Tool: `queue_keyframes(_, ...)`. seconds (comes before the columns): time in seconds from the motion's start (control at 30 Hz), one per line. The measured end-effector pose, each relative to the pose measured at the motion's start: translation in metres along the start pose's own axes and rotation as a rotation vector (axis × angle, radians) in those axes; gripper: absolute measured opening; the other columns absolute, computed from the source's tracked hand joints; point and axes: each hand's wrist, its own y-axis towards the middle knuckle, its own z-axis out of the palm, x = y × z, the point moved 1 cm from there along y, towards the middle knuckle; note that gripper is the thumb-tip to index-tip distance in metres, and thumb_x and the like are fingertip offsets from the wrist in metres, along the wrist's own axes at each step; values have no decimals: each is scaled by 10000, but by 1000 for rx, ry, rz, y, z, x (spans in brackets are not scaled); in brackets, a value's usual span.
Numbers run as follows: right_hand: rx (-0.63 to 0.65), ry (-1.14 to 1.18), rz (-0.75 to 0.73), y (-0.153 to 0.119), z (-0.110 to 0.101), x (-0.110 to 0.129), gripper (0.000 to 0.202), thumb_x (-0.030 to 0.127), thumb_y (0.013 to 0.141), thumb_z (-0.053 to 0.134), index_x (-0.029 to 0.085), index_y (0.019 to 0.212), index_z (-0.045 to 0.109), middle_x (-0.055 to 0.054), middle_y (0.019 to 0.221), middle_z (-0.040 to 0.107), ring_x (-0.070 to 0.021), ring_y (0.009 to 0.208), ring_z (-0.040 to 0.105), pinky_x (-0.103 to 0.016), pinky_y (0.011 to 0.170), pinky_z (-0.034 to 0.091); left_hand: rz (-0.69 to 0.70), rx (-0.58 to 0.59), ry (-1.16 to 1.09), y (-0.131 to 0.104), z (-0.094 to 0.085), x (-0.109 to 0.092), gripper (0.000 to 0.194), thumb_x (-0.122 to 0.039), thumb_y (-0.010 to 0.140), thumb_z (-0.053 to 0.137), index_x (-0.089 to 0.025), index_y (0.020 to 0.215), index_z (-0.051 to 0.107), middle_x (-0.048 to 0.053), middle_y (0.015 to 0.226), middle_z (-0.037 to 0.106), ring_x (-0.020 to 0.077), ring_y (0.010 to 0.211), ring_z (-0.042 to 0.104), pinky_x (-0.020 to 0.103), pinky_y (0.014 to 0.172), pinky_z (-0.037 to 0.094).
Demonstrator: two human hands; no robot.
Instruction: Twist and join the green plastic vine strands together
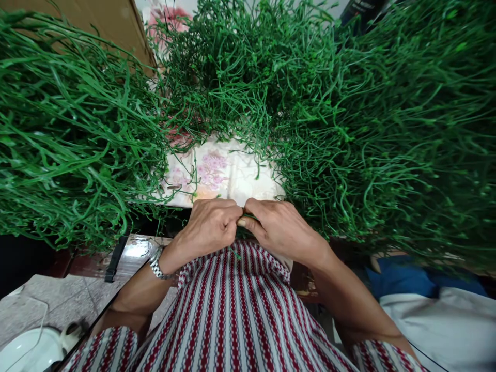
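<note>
My left hand (215,222) is closed like a fist, just above my lap. Pressed close beside it, my right hand (277,227) is also closed, its thumb and forefinger pinching toward the left hand. A short piece of thin green stem (248,215) shows between them; the rest is hidden by my fingers. Beyond the hands lies a pale cloth with pink flowers (213,168), a few loose green sprigs on it. Tangled heaps of green stringy stems rise on the left (70,139), at the back (248,67) and on the right (372,150).
A cardboard box (104,26) stands behind the left heap. At lower left are a white basin (31,351) and a black strap (115,261) on a shiny surface. Another person's blue and light grey clothing (437,310) shows at lower right, beside my right arm.
</note>
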Motion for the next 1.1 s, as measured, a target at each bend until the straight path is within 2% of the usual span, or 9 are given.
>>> queue_keyframes(0.1, 32, 114, -46, 0, -3, -4, 245, 331, 905, 408, 181, 714, 437, 38, 555, 414, -78, 478, 360, -244, 505, 189, 36, 76, -73, 2, -3, 2, 223, -57, 707, 404, -162, 510, 408, -29, 502, 388, 92, 483, 309, 267, 499, 189)
queue_keyframes(0.23, 61, 647, -161, 1, 3, -10, 327, 343, 900, 431, 170, 625, 397, 66, 536, 274, -53, 472, 273, -206, 477, 205, 118, 153, -441, 5, -10, 6, 304, -85, 788, 449, -143, 491, 430, -39, 487, 371, 69, 479, 333, 228, 495, 247)
queue_keyframes(0.37, 4, 1225, -218, 2, 18, -9, 333, 396, 893, 447, 147, 676, 487, 53, 544, 366, -59, 476, 336, -204, 476, 275, 91, 128, -765, 6, -13, 11, 215, -163, 814, 536, -118, 613, 598, -23, 505, 481, 63, 468, 415, 192, 468, 302)
queue_keyframes(0.47, -124, 1372, -199, 2, 23, -10, 271, 372, 895, 458, 149, 756, 522, 31, 569, 464, -74, 487, 413, -218, 503, 336, -28, 32, -780, 5, -14, 13, 179, -205, 818, 557, -112, 698, 651, 12, 574, 590, 82, 525, 505, 185, 507, 369)
queue_keyframes(0.6, -333, 1146, -47, 2, 14, -15, 210, 328, 900, 460, 162, 790, 527, 33, 606, 494, -68, 500, 427, -201, 500, 344, -119, -70, -636, 6, -15, 11, 156, -207, 824, 546, -121, 755, 657, 33, 679, 656, 103, 616, 571, 197, 596, 424)
queue_keyframes(0.73, -286, 743, 2, 5, 11, -11, 183, 340, 857, 532, 160, 844, 559, 35, 639, 513, -73, 564, 446, -193, 542, 349, -170, -93, -582, 7, -11, 10, 116, -173, 825, 517, -134, 776, 614, 9, 681, 614, 94, 617, 536, 192, 588, 409)
queue_keyframes(0.83, -278, 548, -5, 7, 19, -3, 209, 309, 826, 579, 164, 972, 541, 41, 661, 539, -76, 560, 464, -193, 551, 361, -217, -140, -632, 6, -10, 12, 64, -142, 811, 512, -145, 784, 570, -9, 684, 564, 88, 624, 511, 183, 584, 403)
queue_keyframes(0.93, -410, 425, -46, 8, 26, 1, 283, 262, 830, 573, 150, 1081, 505, -5, 793, 602, -95, 634, 527, -207, 610, 401, -237, -139, -656, 4, -11, 12, 54, -121, 798, 512, -149, 774, 551, -13, 686, 547, 86, 629, 502, 183, 592, 404)
queue_keyframes(1.1, -521, 331, -174, 9, 32, -1, 157, 244, 868, 513, 141, 981, 547, -47, 824, 625, -122, 705, 561, -222, 634, 417, -239, -123, -679, 1, -10, 11, 35, -122, 754, 563, -153, 762, 548, -9, 685, 545, 101, 646, 504, 196, 592, 411)
